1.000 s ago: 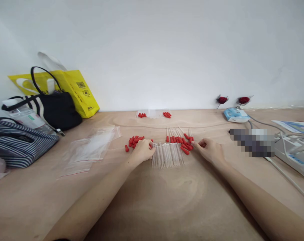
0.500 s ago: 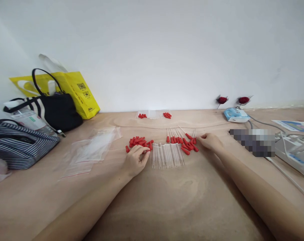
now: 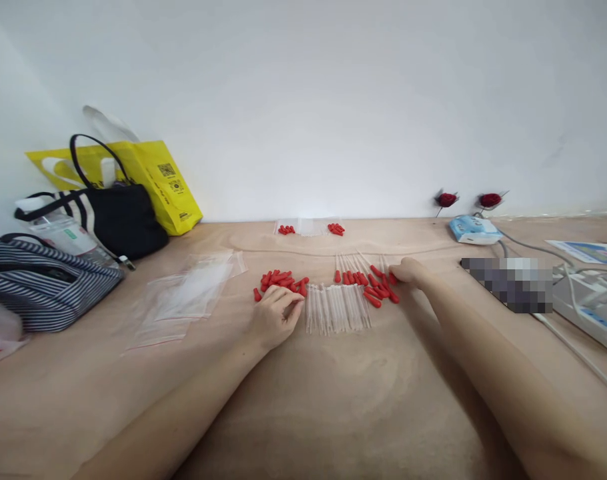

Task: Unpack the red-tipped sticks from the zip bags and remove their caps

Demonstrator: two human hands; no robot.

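Note:
My left hand [image 3: 277, 315] rests at the near edge of a heap of red rubber bulbs [image 3: 278, 277], thumb and forefinger pinched together. What lies between those fingertips is hidden. Just right of it, thin clear glass tubes [image 3: 337, 310] lie side by side in a row. Beyond the row are droppers [image 3: 352, 277], glass tubes fitted with red bulbs, their tubes pointing to the wall. More loose-looking red bulbs [image 3: 378, 291] overlap at the right end. There my right hand [image 3: 409, 272] has its fingers closed on a red bulb at the group's edge.
Clear zip bags [image 3: 183, 300] lie on the left. Behind them stand a striped pouch [image 3: 58, 287], a black bag [image 3: 128, 223] and a yellow bag [image 3: 171, 193]. Further bagged droppers [image 3: 311, 227] lie by the wall. A blue tissue pack [image 3: 474, 230] and power strip [image 3: 593, 303] are right.
My right hand has shifted slightly left and back, onto the red bulb at the end. The red piece seen earlier at my left fingertips no longer shows. The view has shifted a little.

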